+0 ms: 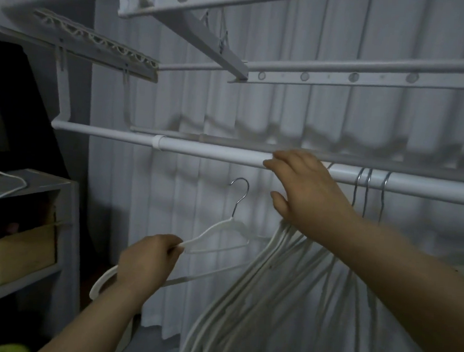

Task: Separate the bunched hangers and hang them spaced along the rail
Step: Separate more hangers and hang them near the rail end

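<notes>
White plastic-coated rail (213,154) runs level across in front of me, from a bracket on the left off to the right edge, with a pale pleated curtain (285,110) hanging behind it. My left hand (148,260) is low, below the rail, with its fingers curled and pinching one shoulder arm of a single white hanger (221,230). That hanger is tilted and off the rail, its metal hook (239,187) pointing up in open air below the bar. The curved end of the shoulder shows beside my wrist. My right hand (306,192) is up at the rail, with the fingers fairly straight and their tips lying on the bar. The thumb is spread apart underneath, and I see nothing gripped in it. Just below that palm hangs the bunch of white hangers (273,275), packed tight together, their shoulders fanning down and to the left. Their necks are hidden behind my hand. To the right of my hand, a few wire hooks (367,190) sit over the rail close together. Above it all runs a white drying rack (342,76) with round holes along its bar. On the left stands a grey shelf unit (67,192) holding a cardboard box (17,246), with a white cable (7,190) trailing over its top.
</notes>
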`<state>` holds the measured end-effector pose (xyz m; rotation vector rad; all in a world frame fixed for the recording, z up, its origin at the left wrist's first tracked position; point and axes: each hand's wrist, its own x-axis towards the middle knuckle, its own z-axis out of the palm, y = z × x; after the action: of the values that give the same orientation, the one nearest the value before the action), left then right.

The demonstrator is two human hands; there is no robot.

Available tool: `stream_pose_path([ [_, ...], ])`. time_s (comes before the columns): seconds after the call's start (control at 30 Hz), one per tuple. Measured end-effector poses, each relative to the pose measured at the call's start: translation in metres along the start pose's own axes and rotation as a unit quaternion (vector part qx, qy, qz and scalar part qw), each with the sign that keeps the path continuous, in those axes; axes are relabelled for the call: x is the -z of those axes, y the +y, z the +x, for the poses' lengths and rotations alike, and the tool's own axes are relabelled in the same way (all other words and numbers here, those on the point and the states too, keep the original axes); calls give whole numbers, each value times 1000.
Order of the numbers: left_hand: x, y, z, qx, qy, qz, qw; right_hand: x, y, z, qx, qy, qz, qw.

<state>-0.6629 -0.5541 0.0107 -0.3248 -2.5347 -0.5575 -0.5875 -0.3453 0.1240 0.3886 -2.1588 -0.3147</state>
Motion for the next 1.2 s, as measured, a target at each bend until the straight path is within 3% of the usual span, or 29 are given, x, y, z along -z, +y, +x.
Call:
stream_pose_path([
  [0.07, 15, -15, -14, -7, 18, -2, 1000, 5, -16, 5, 3, -12, 26, 1000],
  [0.27, 76, -69, -61, -16, 63, 6, 998, 26, -91, 31, -26, -174, 129, 976],
  [0.33, 100, -94, -80, -12, 64, -5, 998, 28, -122, 41, -42, -191, 194, 961],
  [0.5, 147, -162, -121, -10, 5, -6, 1000, 36, -191, 61, -99, -212, 414, 880],
  [0.63, 160, -199, -139, -74, -60, -89, 991, 51, -226, 55, -116, -276, 465, 833],
  [0.73, 156, -215, -147, -91, -35, -103, 990, 65, -241, 42, -153, -316, 537, 768],
  [0.83, 154, -210, -147, -19, 14, -124, 992, 76, -252, 36, -207, -308, 598, 710],
  [0.9, 158, -195, -149, 12, 8, -246, 969, 84, -257, 38, -244, -297, 635, 670],
  [1.0, 169, -160, -156, 50, -67, -411, 908, 92, -261, 42, -299, -262, 674, 622],
  [1.07, 170, -142, -158, 32, -124, -457, 880, 93, -262, 45, -337, -228, 687, 602],
  [1.2, 164, -113, -153, -19, -210, -417, 884, 89, -250, 51, -396, -140, 694, 585],
])
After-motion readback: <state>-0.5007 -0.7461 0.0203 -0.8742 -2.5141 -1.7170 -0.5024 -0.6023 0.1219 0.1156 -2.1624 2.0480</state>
